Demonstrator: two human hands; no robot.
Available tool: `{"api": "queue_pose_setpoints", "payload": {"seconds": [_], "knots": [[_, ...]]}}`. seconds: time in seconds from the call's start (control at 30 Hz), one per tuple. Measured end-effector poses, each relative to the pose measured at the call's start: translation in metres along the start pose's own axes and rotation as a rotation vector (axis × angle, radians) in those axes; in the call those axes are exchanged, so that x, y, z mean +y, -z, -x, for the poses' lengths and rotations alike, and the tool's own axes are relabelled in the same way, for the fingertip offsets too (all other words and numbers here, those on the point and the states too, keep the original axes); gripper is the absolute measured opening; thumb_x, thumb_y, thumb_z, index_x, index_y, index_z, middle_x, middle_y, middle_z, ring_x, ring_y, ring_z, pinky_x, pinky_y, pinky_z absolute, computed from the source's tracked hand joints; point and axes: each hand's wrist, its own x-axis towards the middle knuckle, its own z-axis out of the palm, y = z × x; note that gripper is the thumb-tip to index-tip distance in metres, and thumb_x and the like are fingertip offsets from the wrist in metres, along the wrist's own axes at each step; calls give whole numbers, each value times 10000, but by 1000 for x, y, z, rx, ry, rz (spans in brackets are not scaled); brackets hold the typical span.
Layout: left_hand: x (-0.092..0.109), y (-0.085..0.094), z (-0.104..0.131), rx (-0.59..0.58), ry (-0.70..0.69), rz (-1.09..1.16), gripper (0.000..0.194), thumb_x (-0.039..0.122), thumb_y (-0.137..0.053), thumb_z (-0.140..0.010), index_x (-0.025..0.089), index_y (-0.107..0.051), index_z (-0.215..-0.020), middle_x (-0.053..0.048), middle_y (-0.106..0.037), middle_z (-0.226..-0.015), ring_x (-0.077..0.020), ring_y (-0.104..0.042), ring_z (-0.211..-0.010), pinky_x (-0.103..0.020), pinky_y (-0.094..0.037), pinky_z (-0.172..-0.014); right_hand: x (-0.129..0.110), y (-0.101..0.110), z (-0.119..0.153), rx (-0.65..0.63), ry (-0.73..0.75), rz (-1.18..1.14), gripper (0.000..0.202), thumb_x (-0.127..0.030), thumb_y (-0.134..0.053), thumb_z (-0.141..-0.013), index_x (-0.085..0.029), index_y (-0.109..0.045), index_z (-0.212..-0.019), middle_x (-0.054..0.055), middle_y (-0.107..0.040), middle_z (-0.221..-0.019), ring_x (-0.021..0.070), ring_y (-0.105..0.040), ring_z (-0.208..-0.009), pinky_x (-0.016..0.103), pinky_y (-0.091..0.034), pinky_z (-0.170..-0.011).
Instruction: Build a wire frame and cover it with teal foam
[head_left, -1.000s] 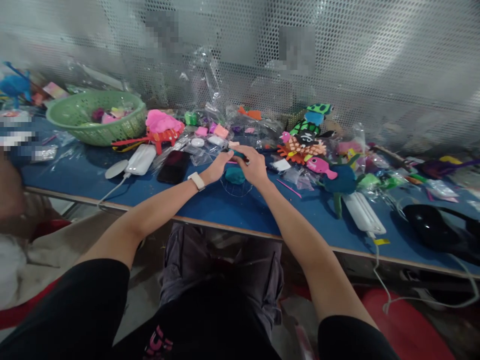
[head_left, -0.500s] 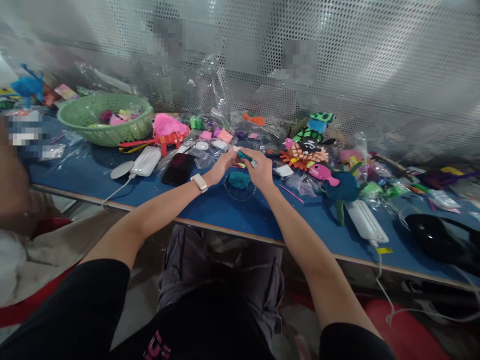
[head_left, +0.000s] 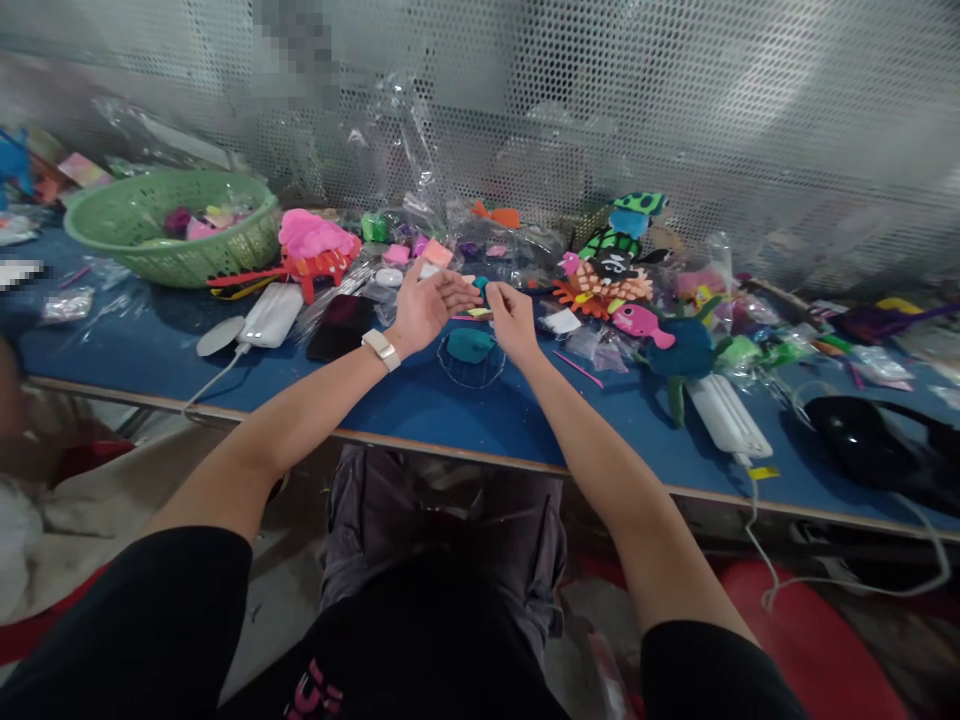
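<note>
My left hand [head_left: 429, 305] is open, palm up, its fingers stretched toward the right hand. My right hand [head_left: 512, 318] pinches a small piece of teal modelling clay [head_left: 481, 287] at the left fingertips. Just below the hands, a larger teal clay lump [head_left: 471, 345] lies on a round clear plastic sheet or lid [head_left: 474, 377] on the blue table. A thin pink stick [head_left: 577, 368] lies to the right of it.
A green basket [head_left: 176, 262] stands at the left, near a pink and red clay figure [head_left: 321, 250]. A phone [head_left: 341, 327] and a white power bank [head_left: 273, 314] lie left of my hands. Clay animals [head_left: 611, 275] and another power bank [head_left: 727, 420] are at the right.
My left hand has opened and turned palm up. My right hand still holds the small teal piece, now beside the left fingertips. The whole view has shifted slightly.
</note>
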Motion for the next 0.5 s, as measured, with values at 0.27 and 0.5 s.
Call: {"api": "queue_pose_setpoints", "payload": {"seconds": [0.27, 0.5], "knots": [[0, 5, 1, -46, 48, 96, 831, 980, -476, -1044, 218, -806, -1023, -165, -898, -1070, -329, -870, -1244, -419, -711, -1056, 7, 3, 0, -48, 35, 116, 829, -1044, -634, -946, -258, -883, -1041, 30, -736, -885, 194, -719, -788, 358, -734, -691], [1, 10, 0, -92, 22, 103, 860, 983, -482, -1032, 228, -837, -1241, -157, -901, -1258, -370, -760, -1494, -466, -645, -1228, 7, 9, 3, 164, 294, 439, 779, -942, -524, -1094, -290, -896, -1298, 143, -747, -1293, 301, -786, -1176, 420, -735, -827]]}}
